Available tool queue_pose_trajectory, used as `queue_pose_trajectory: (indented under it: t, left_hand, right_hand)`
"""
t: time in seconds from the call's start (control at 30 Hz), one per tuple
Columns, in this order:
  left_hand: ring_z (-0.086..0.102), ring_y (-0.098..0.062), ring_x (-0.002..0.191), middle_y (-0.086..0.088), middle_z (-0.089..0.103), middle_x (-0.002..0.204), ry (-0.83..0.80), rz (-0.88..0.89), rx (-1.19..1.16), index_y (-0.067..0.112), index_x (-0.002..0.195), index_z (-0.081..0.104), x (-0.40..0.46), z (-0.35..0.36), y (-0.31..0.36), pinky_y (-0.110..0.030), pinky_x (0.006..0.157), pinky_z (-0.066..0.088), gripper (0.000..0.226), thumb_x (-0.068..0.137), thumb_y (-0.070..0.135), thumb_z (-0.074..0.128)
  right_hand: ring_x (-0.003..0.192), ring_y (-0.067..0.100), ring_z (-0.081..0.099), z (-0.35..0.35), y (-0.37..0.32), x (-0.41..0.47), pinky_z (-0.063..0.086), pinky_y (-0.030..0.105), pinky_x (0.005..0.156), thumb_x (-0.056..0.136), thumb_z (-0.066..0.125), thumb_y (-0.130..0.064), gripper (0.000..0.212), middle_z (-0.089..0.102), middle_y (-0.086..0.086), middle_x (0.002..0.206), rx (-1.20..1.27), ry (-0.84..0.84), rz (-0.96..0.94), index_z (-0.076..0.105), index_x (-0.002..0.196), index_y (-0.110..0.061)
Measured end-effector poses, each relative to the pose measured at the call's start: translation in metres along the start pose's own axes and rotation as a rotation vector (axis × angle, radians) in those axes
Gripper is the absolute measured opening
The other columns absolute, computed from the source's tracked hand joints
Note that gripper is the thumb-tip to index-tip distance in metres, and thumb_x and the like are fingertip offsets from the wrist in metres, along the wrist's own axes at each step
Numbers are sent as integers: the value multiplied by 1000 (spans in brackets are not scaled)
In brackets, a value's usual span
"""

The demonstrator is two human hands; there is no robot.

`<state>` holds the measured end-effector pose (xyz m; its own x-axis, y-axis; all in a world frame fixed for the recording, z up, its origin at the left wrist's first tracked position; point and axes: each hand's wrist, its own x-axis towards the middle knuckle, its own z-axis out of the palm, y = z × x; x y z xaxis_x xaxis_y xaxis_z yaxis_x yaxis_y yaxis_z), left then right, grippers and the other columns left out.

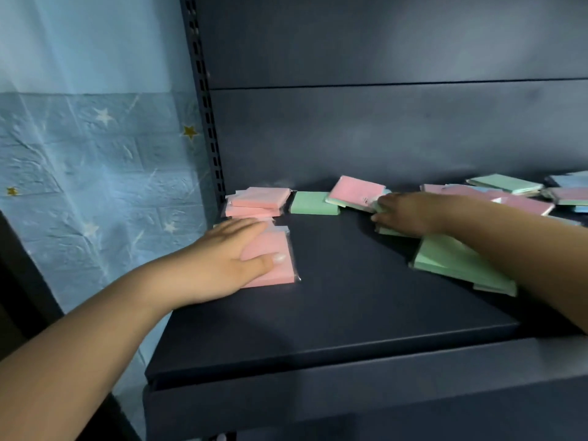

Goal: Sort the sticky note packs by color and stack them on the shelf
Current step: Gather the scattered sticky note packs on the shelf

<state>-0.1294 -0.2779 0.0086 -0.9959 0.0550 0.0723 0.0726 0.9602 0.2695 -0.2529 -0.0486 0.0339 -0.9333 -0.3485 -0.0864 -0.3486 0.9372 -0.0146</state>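
left hand [229, 259]: fingers straight, lying flat on top of the near pink pack [270, 254], thumb along its near edge. Pressing, not pinching.
right hand [404, 213]: reaching into the loose spread mid-shelf, fingers curled around the edge of a green pack [389, 230]; blurred, so grip depth is unclear.
pink stack [256, 202]: far left, against the back panel, a few packs, edges not flush.
single green pack [313, 202]: just right of the pink stack, lying flat.
tilted pink pack [356, 190]: propped on others, beside the right hand.
near green packs [461, 265]: fanned under the right forearm.
unsorted mix [515, 189]: pink, green, blue, far right.
shelf [334, 313]: dark matte metal, smooth, flat.
handling: likely light, thin square pads, slightly flexible; glossy clear wrap probably slides on metal and on other packs.
hold: pinch opposite edges, or slide flat under the palm; square up stacks, since wrapped faces may skid.
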Motion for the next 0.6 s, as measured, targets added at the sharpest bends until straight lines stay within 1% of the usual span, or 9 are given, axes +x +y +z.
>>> queue_pose_trajectory:
  t: [0.07, 0.13, 0.17, 0.27, 0.37, 0.4, 0.47, 0.53, 0.6]
  left_hand:
    - [-1, -3, 143, 11, 2, 157, -45, 1, 93, 24, 149, 9, 5, 1, 7, -13, 109, -1, 69, 92, 57, 30]
    - [9, -5, 143, 10, 11, 157, -39, 22, 155, 24, 148, 16, 6, -2, 14, -19, 114, 7, 79, 84, 71, 24]
    - [14, -5, 142, 12, 17, 155, -24, 21, 137, 26, 147, 21, 5, -5, 17, -21, 114, 11, 80, 82, 72, 27]
    - [25, -3, 138, 15, 28, 150, 31, 6, 10, 30, 143, 31, 7, -13, 31, -18, 108, 18, 62, 87, 54, 41]
    - [41, -9, 129, 10, 46, 141, 26, 14, 77, 28, 132, 49, 27, -20, 49, -19, 101, 29, 45, 91, 45, 44]
    - [43, -12, 127, 6, 47, 140, 28, 18, 108, 25, 130, 51, 39, -21, 55, -21, 101, 31, 42, 92, 43, 45]
    - [42, -16, 128, 1, 45, 142, 15, -3, 183, 23, 133, 48, 66, -19, 64, -22, 100, 32, 44, 94, 42, 43]
    - [40, -21, 130, -3, 43, 143, -21, -49, 261, 20, 138, 42, 90, -13, 70, -26, 102, 33, 48, 96, 42, 39]
    - [40, -25, 129, -8, 43, 142, -61, -106, 321, 14, 136, 42, 110, -3, 74, -27, 100, 35, 50, 97, 43, 34]
  right_hand:
    - [134, 31, 35, 1, 6, -3, 29, 37, 107, 101, 31, -32, 48, 37, 16, 145, 14, 3, -19, 36, 140, -5]
    - [130, 31, 39, 2, 11, -4, 31, 36, 104, 101, 32, -33, 46, 40, 16, 142, 15, 1, -42, 39, 137, -6]
    - [127, 31, 42, 2, 12, -5, 32, 35, 102, 100, 32, -35, 45, 43, 16, 140, 4, -2, -48, 41, 133, -6]
    - [125, 31, 44, 0, 21, -6, 35, 34, 102, 98, 35, -41, 48, 45, 15, 139, -33, -8, -63, 41, 133, -8]
    - [125, 29, 45, -5, 28, -8, 37, 34, 103, 96, 37, -44, 51, 46, 13, 138, -84, -8, -52, 44, 133, -9]
    - [123, 29, 46, -7, 30, -7, 37, 34, 102, 96, 38, -45, 50, 48, 12, 136, -102, 3, -62, 48, 129, -9]
    - [122, 29, 46, -11, 35, -5, 37, 35, 102, 95, 36, -50, 51, 49, 10, 135, -133, 21, -95, 51, 124, -11]
    - [132, 28, 37, -11, 40, -2, 31, 36, 107, 92, 34, -58, 61, 39, 8, 145, -139, -22, -112, 39, 138, -18]
    - [141, 27, 22, -8, 46, 0, 23, 38, 112, 88, 31, -66, 72, 20, 7, 155, -155, -120, -117, 18, 148, -28]
